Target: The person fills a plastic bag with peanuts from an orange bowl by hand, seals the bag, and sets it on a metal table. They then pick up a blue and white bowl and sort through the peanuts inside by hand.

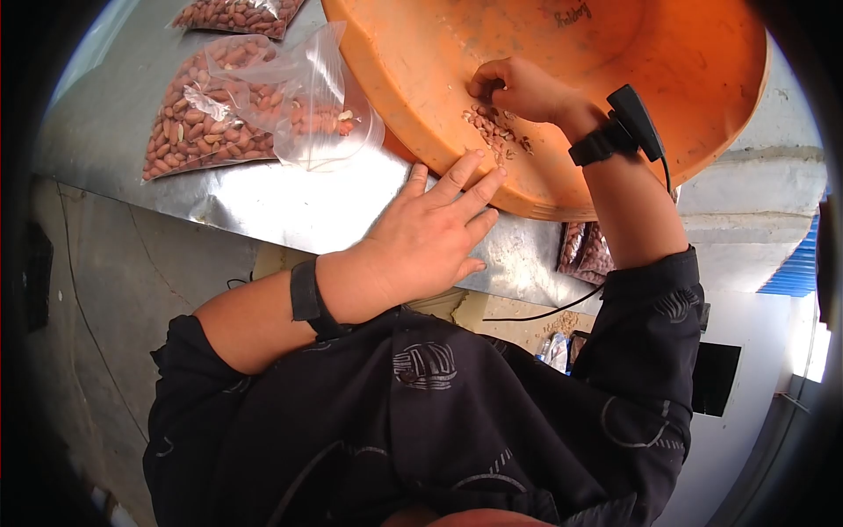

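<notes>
My left hand (426, 230) rests on the near rim of a big orange basin (399, 105), its fingers spread and holding nothing. Inside the basin is my right hand (531, 90), with thumb and fingers curled together against the orange wall. What those fingers hold, if anything, is hidden. Just below them lies a small heap of shelled peanuts (496, 132) with some broken bits. Left of the basin, a clear plastic bag (206, 123) full of reddish peanuts lies on the metal table, its loose mouth toward the basin.
Another bag of peanuts (241, 15) lies at the top left. Smaller packed bags (587, 250) sit under the basin's near right side. A black device (637, 123) with a cable is strapped to my right wrist. The metal table's (263, 206) near edge runs before me.
</notes>
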Demonstrator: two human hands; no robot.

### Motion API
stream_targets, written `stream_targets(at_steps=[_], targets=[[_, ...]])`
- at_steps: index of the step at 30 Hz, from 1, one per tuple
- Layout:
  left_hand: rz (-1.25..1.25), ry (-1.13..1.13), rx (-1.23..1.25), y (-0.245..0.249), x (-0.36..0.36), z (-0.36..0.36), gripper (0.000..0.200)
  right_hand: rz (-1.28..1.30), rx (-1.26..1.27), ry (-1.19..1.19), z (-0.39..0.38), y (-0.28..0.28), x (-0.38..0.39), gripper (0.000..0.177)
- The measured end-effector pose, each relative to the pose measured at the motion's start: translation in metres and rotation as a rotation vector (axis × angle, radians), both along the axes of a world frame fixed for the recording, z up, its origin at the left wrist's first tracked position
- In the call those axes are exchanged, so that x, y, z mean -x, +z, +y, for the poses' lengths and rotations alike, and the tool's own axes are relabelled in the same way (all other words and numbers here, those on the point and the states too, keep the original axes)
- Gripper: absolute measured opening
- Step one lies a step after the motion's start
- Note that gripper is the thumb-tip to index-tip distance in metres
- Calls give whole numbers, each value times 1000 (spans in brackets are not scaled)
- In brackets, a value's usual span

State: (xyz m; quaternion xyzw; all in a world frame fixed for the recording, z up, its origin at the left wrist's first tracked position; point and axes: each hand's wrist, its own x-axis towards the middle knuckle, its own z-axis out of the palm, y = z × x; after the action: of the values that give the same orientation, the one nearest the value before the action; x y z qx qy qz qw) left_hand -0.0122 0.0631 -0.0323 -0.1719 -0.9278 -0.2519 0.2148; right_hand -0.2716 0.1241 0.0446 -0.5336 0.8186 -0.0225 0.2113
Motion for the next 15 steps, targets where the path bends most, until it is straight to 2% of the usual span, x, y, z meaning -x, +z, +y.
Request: stream_targets(at_steps=[2,5,8,12,15], targets=[[-3,-1,-1,0,0,0,49,-100,72,39,7,1,-5,18],[-4,2,0,-1,0,0,49,-328,81,-180,12,5,-25,16],[3,5,6,-1,0,1,48,-220,124,-228,18,3,-48,22],[22,9,2,-3,0,1,47,-253,153,-301,28,1,-61,23],[40,14,-18,-2,0,2,47,-133,352,-94,40,-8,-64,25]])
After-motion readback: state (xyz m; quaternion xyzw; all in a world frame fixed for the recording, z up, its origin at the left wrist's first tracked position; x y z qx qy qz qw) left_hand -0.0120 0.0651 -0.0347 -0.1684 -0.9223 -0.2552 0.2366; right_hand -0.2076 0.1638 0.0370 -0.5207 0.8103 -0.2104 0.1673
